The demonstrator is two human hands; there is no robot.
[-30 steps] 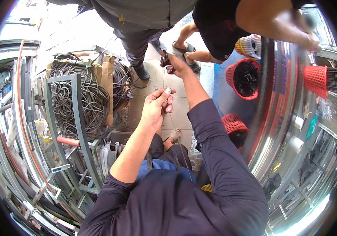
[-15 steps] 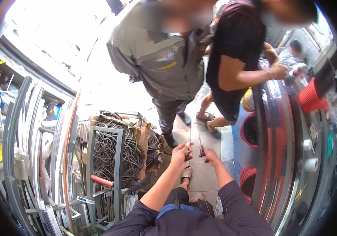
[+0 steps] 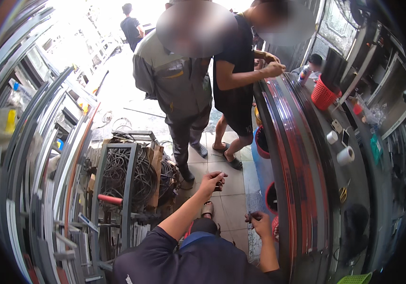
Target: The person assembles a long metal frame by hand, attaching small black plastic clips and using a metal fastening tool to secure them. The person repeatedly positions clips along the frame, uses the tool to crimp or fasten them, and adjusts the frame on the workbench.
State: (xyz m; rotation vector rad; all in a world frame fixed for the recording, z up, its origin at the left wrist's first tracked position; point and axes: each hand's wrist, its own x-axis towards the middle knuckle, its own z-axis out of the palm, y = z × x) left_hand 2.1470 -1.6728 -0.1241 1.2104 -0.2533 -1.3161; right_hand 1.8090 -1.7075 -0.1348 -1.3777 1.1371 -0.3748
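Note:
My left hand [image 3: 212, 181] is held out above the tiled floor, its fingers pinched together. Something small and dark shows at those fingertips, too small to name. Lower and to the right, beside the bench edge, my right hand [image 3: 260, 222] has its fingers curled around a small dark tool [image 3: 248, 216]. Most of that tool is covered by the fingers, so its kind does not show. The two hands are well apart.
Long metal and reddish profiles [image 3: 302, 180] lie along the bench at right, with tape rolls [image 3: 345, 155], scissors [image 3: 343, 193] and a red basket [image 3: 325, 93]. A metal frame rack [image 3: 128, 189] with coiled cable [image 3: 132, 173] stands left. Two people [image 3: 177, 90] stand ahead.
My right hand has drawn back toward me, away from the left hand, with the small dark tool still in it. The view has turned to the right, showing more of the bench.

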